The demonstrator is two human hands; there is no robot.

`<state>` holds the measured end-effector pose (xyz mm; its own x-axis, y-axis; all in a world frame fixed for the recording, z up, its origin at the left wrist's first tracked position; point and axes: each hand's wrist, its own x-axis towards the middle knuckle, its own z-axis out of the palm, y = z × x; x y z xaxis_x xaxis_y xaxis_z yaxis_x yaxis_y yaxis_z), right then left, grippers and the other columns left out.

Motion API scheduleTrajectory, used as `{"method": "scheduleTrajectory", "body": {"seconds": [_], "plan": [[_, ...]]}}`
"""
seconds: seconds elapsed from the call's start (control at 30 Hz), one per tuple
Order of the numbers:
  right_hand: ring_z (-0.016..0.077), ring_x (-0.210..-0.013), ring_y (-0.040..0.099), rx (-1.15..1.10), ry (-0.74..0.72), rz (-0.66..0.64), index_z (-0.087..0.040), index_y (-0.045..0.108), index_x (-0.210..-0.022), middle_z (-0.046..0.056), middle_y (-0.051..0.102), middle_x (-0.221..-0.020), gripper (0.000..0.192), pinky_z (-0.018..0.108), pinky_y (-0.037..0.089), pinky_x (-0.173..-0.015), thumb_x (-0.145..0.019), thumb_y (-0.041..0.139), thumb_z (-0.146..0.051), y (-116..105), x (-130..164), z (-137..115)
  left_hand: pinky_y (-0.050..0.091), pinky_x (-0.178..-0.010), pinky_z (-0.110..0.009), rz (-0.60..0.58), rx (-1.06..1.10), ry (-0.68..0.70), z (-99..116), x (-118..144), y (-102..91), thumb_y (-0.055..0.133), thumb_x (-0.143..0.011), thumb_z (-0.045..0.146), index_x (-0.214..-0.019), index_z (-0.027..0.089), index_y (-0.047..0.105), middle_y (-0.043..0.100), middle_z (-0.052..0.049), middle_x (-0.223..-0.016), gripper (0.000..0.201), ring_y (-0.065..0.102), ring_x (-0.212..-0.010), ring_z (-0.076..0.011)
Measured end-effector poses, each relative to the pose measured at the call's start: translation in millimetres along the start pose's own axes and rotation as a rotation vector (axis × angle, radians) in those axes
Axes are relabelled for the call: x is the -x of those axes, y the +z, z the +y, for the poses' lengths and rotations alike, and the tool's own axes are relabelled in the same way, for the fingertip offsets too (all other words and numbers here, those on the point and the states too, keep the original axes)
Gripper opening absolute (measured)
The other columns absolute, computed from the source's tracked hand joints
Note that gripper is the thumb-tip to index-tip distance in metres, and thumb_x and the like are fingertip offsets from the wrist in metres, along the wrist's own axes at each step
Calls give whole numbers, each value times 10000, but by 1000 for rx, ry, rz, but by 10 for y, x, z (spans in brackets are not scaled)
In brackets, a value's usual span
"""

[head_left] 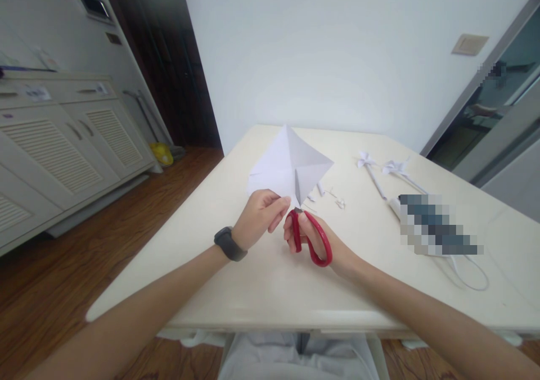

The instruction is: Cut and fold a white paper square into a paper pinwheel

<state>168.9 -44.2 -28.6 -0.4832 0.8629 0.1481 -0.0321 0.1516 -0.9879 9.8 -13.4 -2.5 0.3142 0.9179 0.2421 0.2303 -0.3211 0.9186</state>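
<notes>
Head view: scissors [310, 236] cutting paper's [287, 166] lower edge.

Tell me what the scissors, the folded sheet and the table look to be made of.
The scissors in the right hand: glossy red handles, likely plastic; the blades look grey, probably metal, though mostly hidden. The folded sheet, pinched by the left hand: thin matte white paper, with sharp creases. The table: smooth cream top with a soft sheen, perhaps painted wood or laminate.
</notes>
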Motion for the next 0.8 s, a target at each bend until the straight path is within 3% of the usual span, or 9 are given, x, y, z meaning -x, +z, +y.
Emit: {"method": "scheduleTrajectory", "body": {"seconds": [0.23,0.8], "plan": [[102,-564,521,-14,-9,15,-173,541,-888,34,603,-808,401,232,366,-473,-886,365,-533,15,5,-27,280,-410,-209,-11,5,-10,2,6,6,441,-848,274,-426,161,418,380,53,-303,438,332,-332,-60],[115,-545,506,-8,3,-14,-169,534,-841,17,583,-678,471,250,393,-507,-834,375,-613,12,32,-161,282,-414,-202,-32,5,14,-32,6,3,434,-853,277,-418,153,414,368,54,-298,453,319,-331,-50]]}}
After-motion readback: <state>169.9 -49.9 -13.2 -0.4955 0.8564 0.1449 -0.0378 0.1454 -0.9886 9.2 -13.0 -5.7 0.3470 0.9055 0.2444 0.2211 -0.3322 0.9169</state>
